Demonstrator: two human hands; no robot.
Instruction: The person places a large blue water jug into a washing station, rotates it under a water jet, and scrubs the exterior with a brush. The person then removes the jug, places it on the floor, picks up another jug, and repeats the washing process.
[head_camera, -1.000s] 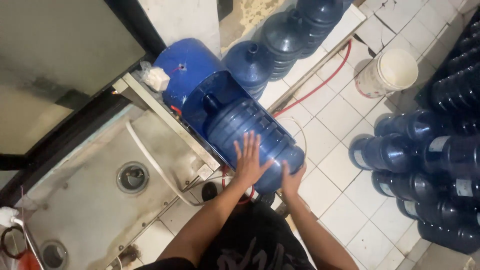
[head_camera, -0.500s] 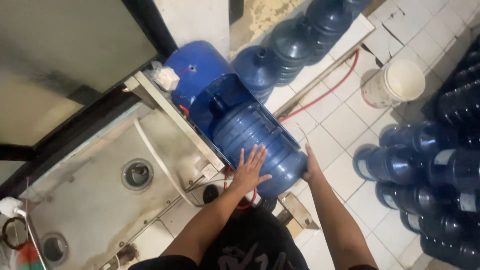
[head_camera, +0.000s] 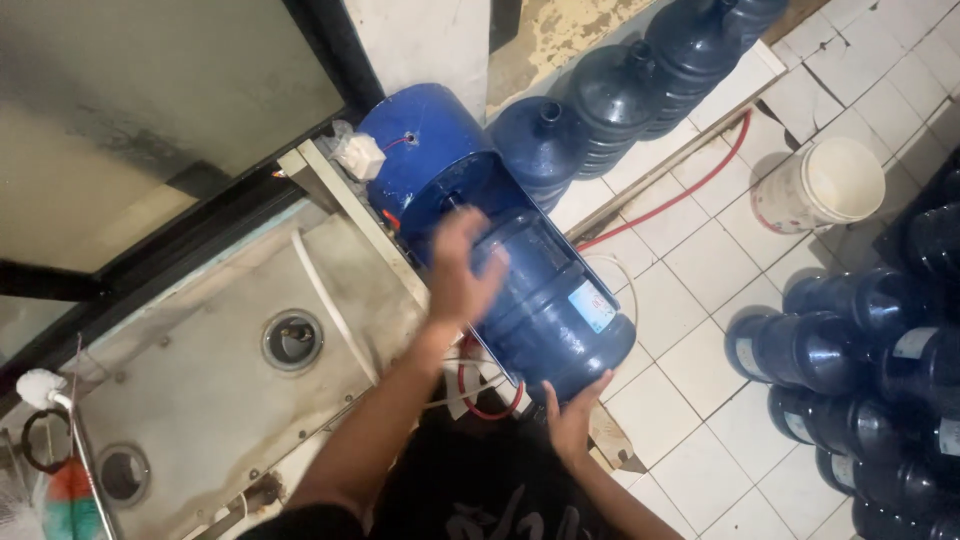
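Observation:
A large blue water jug (head_camera: 555, 305) lies on its side, its neck end inside a blue cylindrical housing (head_camera: 425, 155) fixed beside a metal frame. My left hand (head_camera: 460, 270) rests with spread fingers on the upper side of the jug near the housing. Under the jug's bottom end, my right hand (head_camera: 572, 420) cups and supports it.
A grey metal basin (head_camera: 220, 390) with round drains lies at the left. Several blue jugs (head_camera: 620, 90) line the back wall, and more are stacked at the right (head_camera: 880, 360). A white bucket (head_camera: 825, 185) and a red hose (head_camera: 680, 195) sit on the tiled floor.
My left hand has slid up the jug toward the housing. My right hand has moved from the jug's side to under its bottom end.

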